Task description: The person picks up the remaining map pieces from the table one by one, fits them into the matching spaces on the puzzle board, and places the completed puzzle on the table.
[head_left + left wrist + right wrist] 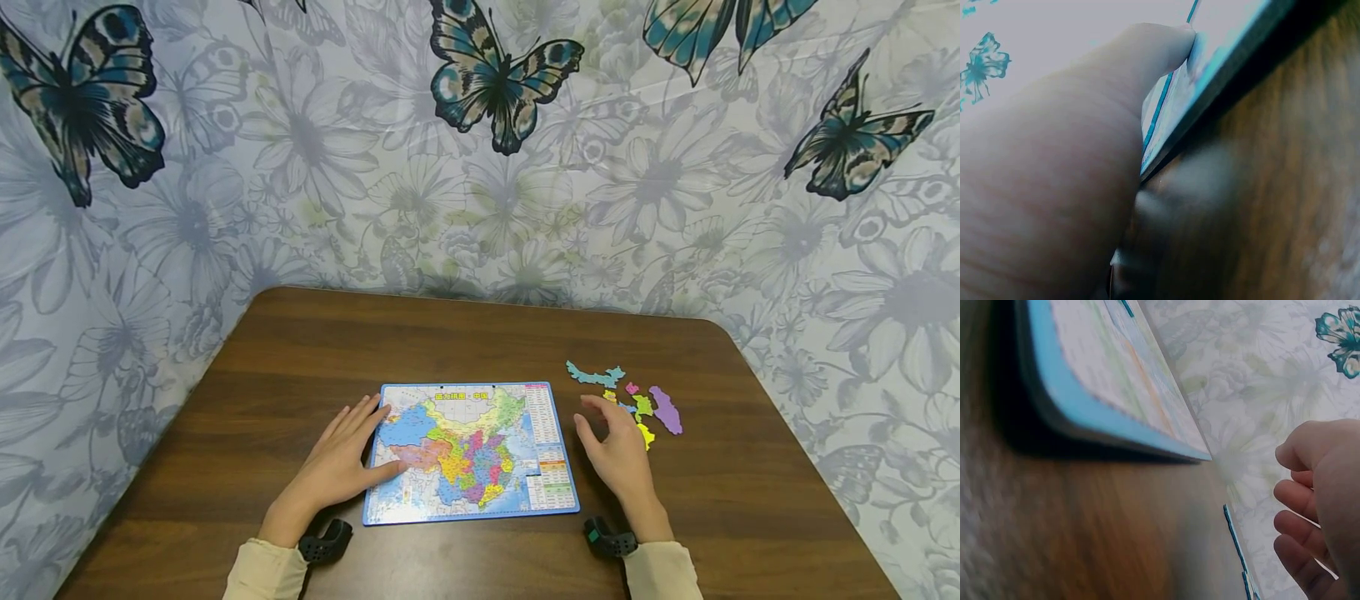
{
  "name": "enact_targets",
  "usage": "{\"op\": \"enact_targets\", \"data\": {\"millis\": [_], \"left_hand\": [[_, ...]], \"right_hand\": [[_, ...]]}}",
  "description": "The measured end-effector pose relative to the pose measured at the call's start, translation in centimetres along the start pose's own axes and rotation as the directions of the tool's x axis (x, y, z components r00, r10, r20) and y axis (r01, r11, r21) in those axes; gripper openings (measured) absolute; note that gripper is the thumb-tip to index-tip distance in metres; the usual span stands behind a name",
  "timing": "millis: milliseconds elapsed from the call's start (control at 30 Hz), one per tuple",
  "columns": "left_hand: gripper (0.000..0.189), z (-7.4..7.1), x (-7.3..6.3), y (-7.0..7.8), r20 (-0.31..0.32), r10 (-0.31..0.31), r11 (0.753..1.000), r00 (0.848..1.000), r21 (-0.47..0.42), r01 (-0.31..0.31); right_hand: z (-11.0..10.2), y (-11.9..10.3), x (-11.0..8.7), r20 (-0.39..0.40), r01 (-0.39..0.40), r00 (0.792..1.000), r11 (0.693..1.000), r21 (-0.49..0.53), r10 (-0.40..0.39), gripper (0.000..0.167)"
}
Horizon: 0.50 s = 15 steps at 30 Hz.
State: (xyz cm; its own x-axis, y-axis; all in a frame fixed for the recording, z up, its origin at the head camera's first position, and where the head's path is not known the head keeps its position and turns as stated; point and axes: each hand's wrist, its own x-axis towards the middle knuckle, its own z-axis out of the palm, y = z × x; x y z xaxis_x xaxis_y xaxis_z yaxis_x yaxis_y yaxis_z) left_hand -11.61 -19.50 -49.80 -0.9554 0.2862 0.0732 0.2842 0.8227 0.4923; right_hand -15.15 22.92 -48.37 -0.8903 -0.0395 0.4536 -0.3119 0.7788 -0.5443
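i see the left hand [341, 458] palm down, its fingers [358, 419] extended forward and its thumb [386, 472] spread wide to the right. across from it i have the right hand [618, 450], fingers loosely bent, thumb apart from the index finger; my right wrist view shows the gentle curl. both forearms point forward, the cream left sleeve [264, 571] and right sleeve [662, 571] leaving the wrists bare.

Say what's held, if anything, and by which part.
Nothing: the left hand rests on the left side of the map board; the right hand is empty near loose pieces.
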Motion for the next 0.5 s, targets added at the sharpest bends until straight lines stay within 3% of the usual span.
{"op": "enact_targets", "data": {"millis": [500], "left_hand": [[0.098,0.1,0.0,-0.1,-0.003,0.0,1.0,1.0,-0.001,0.0]], "right_hand": [[-0.9,1.5,0.1,-0.077,-0.044,0.996,0.999,-0.026,0.042,0.035]]}}
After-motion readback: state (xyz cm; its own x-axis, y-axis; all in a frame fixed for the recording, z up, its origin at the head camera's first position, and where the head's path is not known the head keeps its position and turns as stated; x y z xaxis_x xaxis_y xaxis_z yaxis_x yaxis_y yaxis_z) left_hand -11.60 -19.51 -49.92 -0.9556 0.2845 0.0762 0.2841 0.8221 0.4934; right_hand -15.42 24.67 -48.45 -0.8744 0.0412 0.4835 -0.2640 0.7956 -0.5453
